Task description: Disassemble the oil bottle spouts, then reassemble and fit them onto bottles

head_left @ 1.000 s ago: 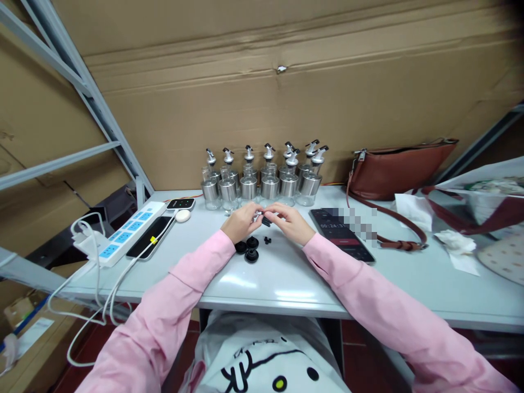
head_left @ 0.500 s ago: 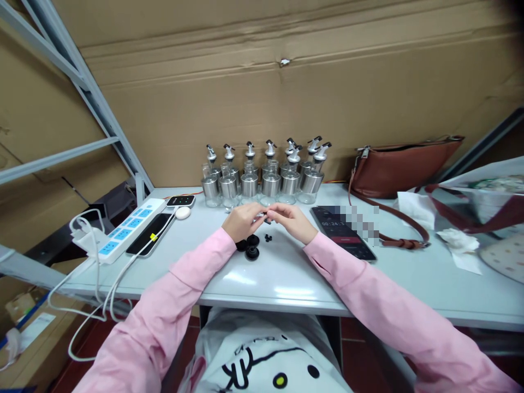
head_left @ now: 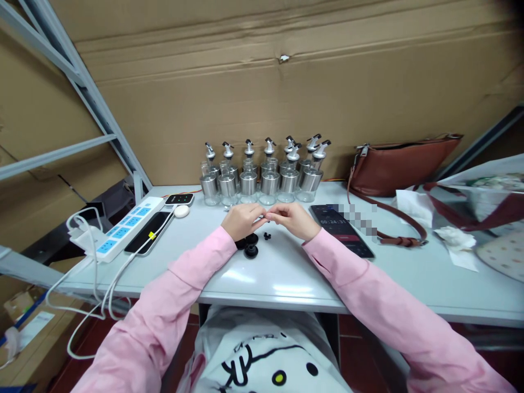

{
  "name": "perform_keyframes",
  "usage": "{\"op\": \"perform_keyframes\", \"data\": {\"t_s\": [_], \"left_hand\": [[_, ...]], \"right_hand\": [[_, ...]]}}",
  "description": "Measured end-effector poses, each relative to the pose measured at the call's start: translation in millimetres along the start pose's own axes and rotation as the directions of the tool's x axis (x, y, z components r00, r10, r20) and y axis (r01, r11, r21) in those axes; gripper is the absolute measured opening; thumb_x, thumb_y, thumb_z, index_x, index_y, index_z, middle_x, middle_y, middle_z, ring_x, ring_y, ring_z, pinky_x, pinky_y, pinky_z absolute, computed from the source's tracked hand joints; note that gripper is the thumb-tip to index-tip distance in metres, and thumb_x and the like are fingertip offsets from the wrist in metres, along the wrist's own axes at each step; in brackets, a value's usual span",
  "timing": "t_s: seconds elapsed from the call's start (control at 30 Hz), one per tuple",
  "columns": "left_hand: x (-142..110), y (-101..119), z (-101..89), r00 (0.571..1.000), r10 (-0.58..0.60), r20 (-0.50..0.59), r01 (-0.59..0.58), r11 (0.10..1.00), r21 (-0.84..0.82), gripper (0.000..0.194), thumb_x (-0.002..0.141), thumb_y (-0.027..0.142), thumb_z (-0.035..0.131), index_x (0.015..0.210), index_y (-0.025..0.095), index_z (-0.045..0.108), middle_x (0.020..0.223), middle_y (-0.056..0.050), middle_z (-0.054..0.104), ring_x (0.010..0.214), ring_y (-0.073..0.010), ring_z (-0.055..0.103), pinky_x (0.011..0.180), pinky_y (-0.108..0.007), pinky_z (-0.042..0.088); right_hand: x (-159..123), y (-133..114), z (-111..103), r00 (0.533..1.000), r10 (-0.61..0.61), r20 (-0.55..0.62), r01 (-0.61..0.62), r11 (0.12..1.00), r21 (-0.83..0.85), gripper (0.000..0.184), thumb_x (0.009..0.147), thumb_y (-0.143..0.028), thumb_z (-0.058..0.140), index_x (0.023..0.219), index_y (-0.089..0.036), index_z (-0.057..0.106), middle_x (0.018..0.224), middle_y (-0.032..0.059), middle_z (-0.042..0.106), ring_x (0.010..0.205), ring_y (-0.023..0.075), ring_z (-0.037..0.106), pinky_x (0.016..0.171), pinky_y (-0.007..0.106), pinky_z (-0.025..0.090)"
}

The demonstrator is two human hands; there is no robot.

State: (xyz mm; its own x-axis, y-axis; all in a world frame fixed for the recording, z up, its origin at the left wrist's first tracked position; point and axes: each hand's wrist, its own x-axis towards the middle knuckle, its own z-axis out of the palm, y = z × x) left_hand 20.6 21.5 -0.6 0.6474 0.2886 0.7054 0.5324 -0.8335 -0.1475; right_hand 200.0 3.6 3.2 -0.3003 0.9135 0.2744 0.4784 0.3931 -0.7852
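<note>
My left hand (head_left: 242,221) and my right hand (head_left: 291,219) meet fingertip to fingertip above the table. Both are closed in a pinch, and what they hold is too small and covered to make out. Under my left wrist lie round black plastic parts (head_left: 251,250), partly hidden by the hand. A few tiny black pieces (head_left: 267,236) rest between my forearms. Behind my hands stand rows of glass bottles with steel bands (head_left: 270,183). The back row and the right front bottles carry silver pour spouts (head_left: 293,153); the other front bottles have bare necks.
A phone with a running timer (head_left: 344,232) lies right of my hand. To the left are a white power strip (head_left: 131,226), another phone (head_left: 149,233) and white cables. A brown bag (head_left: 401,166) with its strap and crumpled tissue (head_left: 456,240) occupy the right side. Cardboard (head_left: 245,93) stands behind.
My hands stay together in nearly the same spot, with the fingertips shifted only slightly. The whole view has moved a little; the bottles and black parts stay put.
</note>
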Motion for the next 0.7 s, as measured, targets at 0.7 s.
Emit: {"op": "perform_keyframes", "data": {"t_s": [0.7], "left_hand": [[1,1,-7.1,0.984,-0.174,-0.031,0.175,0.984,0.028,0.031,0.094,0.027,0.027,0.081,0.016,0.052,0.062,0.000,0.060,0.055,-0.0108,0.058,0.053,-0.021,0.037]], "right_hand": [[0,9,13,0.983,0.099,0.152,-0.044,0.943,-0.330,0.018,0.077,-0.024,0.055,0.067,-0.014,0.066,0.060,0.0012,0.060,0.057,0.0108,0.049,0.058,0.023,0.037]]}}
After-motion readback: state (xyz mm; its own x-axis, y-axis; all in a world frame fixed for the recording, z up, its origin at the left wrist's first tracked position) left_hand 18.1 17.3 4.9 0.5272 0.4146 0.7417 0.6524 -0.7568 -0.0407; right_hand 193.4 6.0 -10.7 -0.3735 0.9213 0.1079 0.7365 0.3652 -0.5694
